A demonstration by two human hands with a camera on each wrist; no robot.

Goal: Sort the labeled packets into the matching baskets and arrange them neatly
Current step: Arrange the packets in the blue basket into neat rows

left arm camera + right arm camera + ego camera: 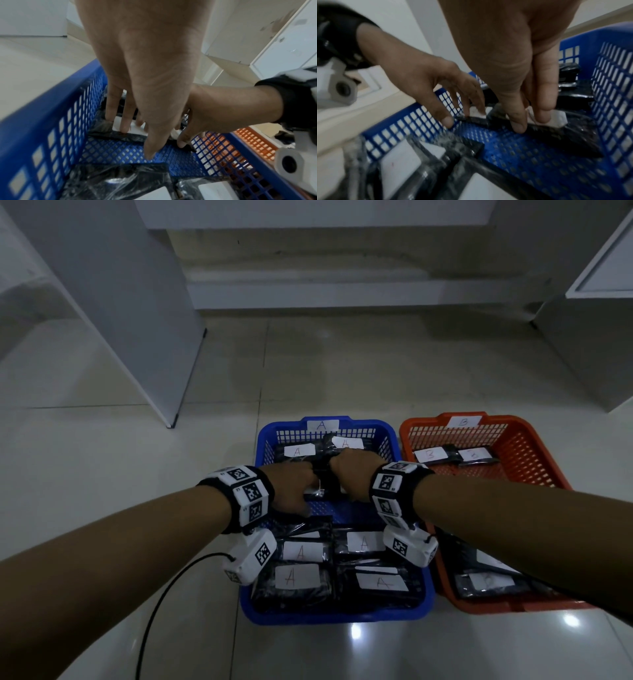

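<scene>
Two baskets side by side on a pale glossy tiled floor (102, 460): blue basket (426, 594) tagged A, orange basket (534, 436) tagged B. Blue basket holds black wrapped packets with white A labels: two at its far edge (299, 451), four toward its near edge (301, 577) (others beneath the hands, count unclear). Orange basket: two B packets (431, 455) at its far end, more partly hidden nearer. Left hand (294, 487) and right hand (352, 475), fingers spread and extended, press fingertips (124, 128) on packets mid-basket. White cabinets (113, 302) surround.

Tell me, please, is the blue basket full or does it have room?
Room left: the blue basket shows bare floor between far and near packets.
</scene>
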